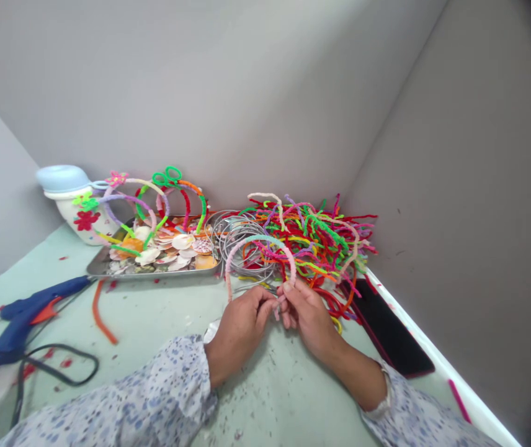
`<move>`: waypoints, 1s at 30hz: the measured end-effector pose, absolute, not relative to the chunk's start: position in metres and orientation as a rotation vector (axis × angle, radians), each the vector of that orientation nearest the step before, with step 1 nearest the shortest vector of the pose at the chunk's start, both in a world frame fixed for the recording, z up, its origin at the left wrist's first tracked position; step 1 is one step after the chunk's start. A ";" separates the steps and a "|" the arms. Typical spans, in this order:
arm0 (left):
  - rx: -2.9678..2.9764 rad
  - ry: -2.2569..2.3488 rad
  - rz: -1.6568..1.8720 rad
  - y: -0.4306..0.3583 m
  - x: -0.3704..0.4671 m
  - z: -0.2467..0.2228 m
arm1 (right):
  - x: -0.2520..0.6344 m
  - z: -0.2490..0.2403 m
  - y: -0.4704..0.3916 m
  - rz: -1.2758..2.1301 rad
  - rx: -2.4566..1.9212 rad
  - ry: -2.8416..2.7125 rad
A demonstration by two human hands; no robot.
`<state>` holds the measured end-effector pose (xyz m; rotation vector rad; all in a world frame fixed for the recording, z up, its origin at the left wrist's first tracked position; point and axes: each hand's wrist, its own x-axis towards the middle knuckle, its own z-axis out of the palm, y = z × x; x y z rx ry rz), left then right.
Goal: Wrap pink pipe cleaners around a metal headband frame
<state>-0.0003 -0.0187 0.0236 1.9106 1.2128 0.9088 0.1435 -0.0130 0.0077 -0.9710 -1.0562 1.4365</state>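
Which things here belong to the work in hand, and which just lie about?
Likely belonging:
- Fuzzy-wrapped hoop, in left hand and right hand
- Fuzzy stems
- Bare wire hoops
- Blue glue gun, possibly

Likely just lying about:
- Black phone
- Blue-lidded container

From the head, we look forward and down, close over the table (167,316) toward the far wall (228,93).

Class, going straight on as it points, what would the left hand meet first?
The left hand would probably meet the right hand, close by at the hoop; depth is unclear.
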 end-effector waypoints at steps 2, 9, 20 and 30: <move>1.946 1.232 0.889 -0.020 0.000 0.025 | 0.144 0.007 -0.013 1.439 -0.965 -1.057; 2.053 1.257 0.884 -0.021 0.000 0.024 | 0.144 0.005 -0.013 1.444 -0.965 -1.057; 2.149 1.322 0.835 -0.022 -0.001 0.023 | 0.144 0.006 -0.013 1.451 -0.983 -1.059; 2.123 1.214 0.909 -0.022 -0.001 0.023 | 0.146 0.004 -0.012 1.451 -0.940 -1.056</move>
